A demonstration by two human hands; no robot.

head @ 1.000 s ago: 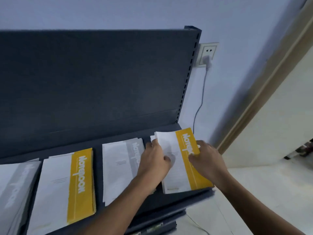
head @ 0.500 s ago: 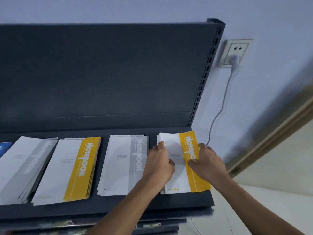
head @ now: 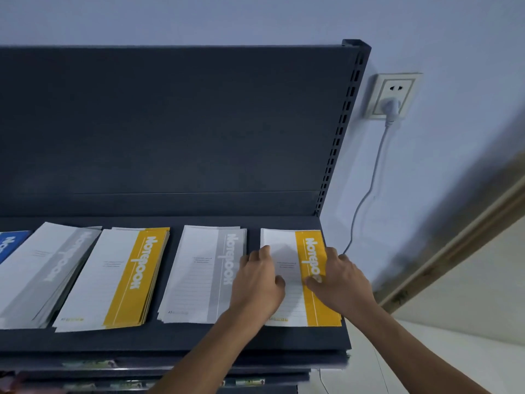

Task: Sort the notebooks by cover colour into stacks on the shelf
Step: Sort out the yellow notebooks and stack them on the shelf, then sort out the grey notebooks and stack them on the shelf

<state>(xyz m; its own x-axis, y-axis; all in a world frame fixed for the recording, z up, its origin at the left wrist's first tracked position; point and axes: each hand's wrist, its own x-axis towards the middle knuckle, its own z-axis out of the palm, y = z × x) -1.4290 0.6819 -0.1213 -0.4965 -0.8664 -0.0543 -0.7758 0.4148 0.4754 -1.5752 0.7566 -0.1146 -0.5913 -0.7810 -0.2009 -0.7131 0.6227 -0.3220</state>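
Note:
Several notebook stacks lie side by side on the dark shelf [head: 255, 339]. At the far right is a yellow-banded stack [head: 315, 302]. My left hand [head: 260, 282] grips its left edge, thumb on the white cover. My right hand [head: 339, 282] grips its right edge, thumb pressed on the yellow band. Left of it lies a grey-banded stack [head: 199, 274], then another yellow stack [head: 119, 280], a fanned grey stack [head: 42, 274], and a blue notebook [head: 10, 245] at the frame's left edge.
The shelf's dark back panel [head: 170, 123] rises behind the stacks, with a perforated upright [head: 341, 123] at its right end. A wall socket [head: 392, 95] with a plugged cable is beyond it. Lower shelves show below the front edge.
The view swung left and levelled, bringing the blue notebook into sight. The right yellow stack has been squared up straight between both hands, which stay on its edges.

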